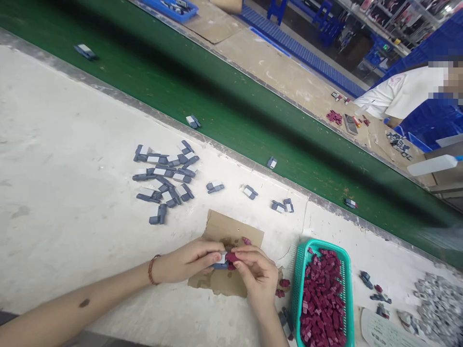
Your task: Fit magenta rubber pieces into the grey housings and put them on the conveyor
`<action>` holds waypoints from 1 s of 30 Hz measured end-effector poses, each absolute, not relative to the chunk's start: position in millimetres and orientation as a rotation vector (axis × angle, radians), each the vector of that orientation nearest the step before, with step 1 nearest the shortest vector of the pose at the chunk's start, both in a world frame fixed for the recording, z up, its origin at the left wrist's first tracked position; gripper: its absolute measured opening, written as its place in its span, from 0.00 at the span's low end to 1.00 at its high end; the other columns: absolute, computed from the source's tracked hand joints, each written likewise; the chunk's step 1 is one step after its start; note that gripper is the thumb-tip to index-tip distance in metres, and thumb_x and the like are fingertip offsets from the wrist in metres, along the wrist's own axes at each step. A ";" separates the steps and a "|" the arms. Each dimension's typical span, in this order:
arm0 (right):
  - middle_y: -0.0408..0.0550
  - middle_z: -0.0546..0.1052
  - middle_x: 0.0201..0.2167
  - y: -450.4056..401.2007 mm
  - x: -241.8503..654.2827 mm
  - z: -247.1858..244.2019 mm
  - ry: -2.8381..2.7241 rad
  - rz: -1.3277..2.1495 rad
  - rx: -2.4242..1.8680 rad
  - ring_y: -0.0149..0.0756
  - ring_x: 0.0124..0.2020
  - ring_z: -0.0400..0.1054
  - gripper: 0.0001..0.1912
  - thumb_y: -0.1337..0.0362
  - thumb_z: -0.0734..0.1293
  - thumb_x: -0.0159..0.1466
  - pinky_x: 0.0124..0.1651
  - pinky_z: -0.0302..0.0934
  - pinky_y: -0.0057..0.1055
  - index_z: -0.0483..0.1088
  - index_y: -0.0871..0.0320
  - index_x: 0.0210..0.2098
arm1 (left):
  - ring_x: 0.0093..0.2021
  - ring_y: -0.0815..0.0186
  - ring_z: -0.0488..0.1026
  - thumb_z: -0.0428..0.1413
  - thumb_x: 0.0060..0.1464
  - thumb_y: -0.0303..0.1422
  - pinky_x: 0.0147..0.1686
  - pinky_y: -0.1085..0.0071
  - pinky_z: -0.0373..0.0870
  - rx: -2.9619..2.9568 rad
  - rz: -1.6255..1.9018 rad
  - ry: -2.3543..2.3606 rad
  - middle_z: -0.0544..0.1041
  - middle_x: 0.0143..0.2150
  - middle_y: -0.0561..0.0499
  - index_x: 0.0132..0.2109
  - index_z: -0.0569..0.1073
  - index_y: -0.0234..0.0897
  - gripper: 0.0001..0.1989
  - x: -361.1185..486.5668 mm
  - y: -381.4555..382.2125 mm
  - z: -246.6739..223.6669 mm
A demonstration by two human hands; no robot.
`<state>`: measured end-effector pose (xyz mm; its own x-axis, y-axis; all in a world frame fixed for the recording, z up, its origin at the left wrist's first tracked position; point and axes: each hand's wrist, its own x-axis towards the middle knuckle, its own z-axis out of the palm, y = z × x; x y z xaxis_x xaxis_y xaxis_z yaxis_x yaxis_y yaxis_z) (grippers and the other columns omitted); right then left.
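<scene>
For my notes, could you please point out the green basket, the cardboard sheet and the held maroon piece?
Green basket [348, 295], head view: right rim.
Cardboard sheet [230, 283], head view: bare lower part.
Held maroon piece [231, 258], head view: middle.

- Factory workshop with an assembly line.
- Long green conveyor belt [144, 89] carrying 4 small grey-blue parts [193, 121], spaced apart.
- Near side: white worktable [72, 144], teal basket [348, 289] of maroon pieces [321, 299], heap of pale grey parts [439, 303].
- Far side: person in a white top [401, 91] at a brown bench [267, 62], with loaded shelving [394, 17] beyond.
</scene>
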<state>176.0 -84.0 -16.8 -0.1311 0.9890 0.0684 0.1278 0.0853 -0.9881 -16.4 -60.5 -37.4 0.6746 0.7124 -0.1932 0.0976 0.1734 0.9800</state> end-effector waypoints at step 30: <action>0.52 0.78 0.43 -144.9 309.6 7.4 -1.605 0.147 -2.027 0.47 0.44 0.71 0.11 0.61 0.63 0.66 0.45 0.66 0.42 0.75 0.54 0.45 | 0.42 0.56 0.73 0.48 0.64 0.36 0.43 0.65 0.67 2.273 0.497 0.819 0.77 0.38 0.44 0.39 0.71 0.35 0.11 150.4 75.2 -4.0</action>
<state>309.6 -144.9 7.4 0.2826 0.9280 0.2428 0.8684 -0.1400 -0.4757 150.4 75.2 -4.0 0.7313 0.6708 0.1234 0.4187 -0.5843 0.6952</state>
